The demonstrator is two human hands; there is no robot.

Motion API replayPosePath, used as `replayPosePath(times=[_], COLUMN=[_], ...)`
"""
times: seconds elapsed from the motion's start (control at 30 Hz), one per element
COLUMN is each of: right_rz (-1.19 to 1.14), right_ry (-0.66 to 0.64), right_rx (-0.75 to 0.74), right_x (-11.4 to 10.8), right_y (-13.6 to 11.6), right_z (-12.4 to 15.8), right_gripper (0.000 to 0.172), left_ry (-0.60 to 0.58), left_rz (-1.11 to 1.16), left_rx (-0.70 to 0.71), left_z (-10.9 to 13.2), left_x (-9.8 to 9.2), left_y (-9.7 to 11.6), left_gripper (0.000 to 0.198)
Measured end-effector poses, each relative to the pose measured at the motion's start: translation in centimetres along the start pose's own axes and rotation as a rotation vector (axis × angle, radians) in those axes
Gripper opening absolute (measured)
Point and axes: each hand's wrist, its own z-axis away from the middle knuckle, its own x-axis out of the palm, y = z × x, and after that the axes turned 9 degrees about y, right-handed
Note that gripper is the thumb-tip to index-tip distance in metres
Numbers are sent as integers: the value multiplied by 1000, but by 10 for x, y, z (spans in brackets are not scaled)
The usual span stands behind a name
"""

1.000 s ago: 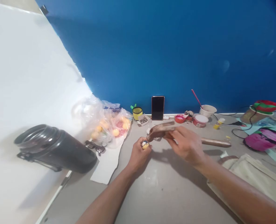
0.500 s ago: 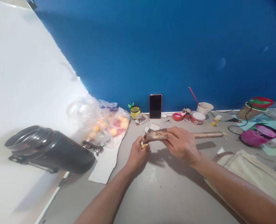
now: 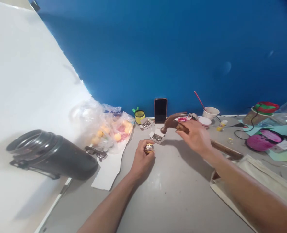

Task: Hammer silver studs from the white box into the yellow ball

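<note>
Hammer [image 3: 174, 121] in right hand [image 3: 195, 137], ball [image 3: 148, 148] in left hand [image 3: 141, 159]; any writing blurred.

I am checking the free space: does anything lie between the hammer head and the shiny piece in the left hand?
Yes. A small open box of metal bits lies on the table between the head of the hammer and the shiny piece in the left hand. Nothing else shows in that gap.

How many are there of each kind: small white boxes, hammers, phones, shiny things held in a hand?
Small open white boxes: 2
Brown long-handled hammer, in right hand: 1
Black rectangular phone: 1
Small shiny round object, in left hand: 1
Total: 5
</note>
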Motion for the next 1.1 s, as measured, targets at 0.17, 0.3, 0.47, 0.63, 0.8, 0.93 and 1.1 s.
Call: replayPosePath(times=[0.17, 0.3, 0.47, 0.63, 0.8, 0.93, 1.1], right_rz=[142, 209, 228, 178, 158, 132, 103], right_ry=[-333, -447, -496, -467, -499, -572, -670], right_rx=[422, 440, 364, 297, 242, 224, 246], right_x=[11, 26, 35, 32, 22, 12, 8], right_y=[37, 53, 54, 44, 31, 26, 23], right_z=[-18, -15, -9, -6, -7, -11, -12], right_gripper=[44, 38, 33, 36, 38, 28, 27], left_ry=[-65, -4, -8, 1, 29, 36, 27], left_rz=[21, 46, 40, 13, 31, 47, 62], left_rx=[-52, -68, -25, 24, -31, -35, -50], left_z=[0, -2, -2, -1, -3, -4, -4], left_x=[1, 2, 2, 1, 0, -1, 0], left_y=[0, -3, -6, -6, -7, -6, -6], left_gripper=[38, 42, 32, 31, 32, 35, 41])
